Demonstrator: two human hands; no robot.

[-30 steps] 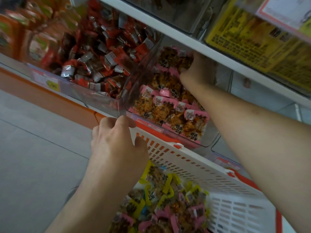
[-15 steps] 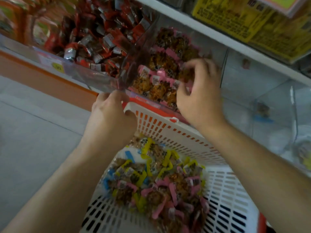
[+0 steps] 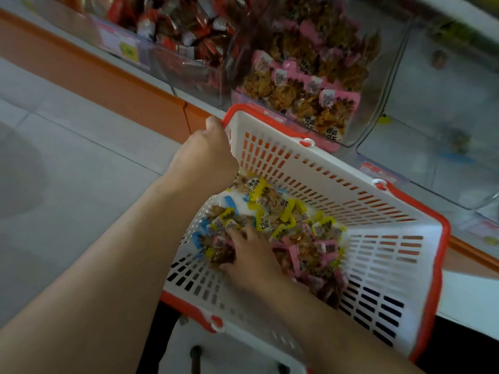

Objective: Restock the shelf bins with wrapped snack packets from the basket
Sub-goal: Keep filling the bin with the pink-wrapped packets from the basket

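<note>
A white slotted basket with an orange rim is tilted toward me below the shelf. My left hand grips its far left corner at the rim. Inside lies a heap of wrapped snack packets with pink, yellow and blue ends. My right hand is down in the heap with its fingers spread over the packets; whether it holds any is hidden. Above the basket, a clear shelf bin holds rows of pink-labelled packets.
A neighbouring clear bin to the left is full of red-wrapped packets. The bins to the right hold only a few items. An orange shelf base runs along the grey tiled floor.
My right hand left the pink-packet bin and dropped into the basket's heap. The view tilted down; my left hand kept its grip on the basket's corner.
</note>
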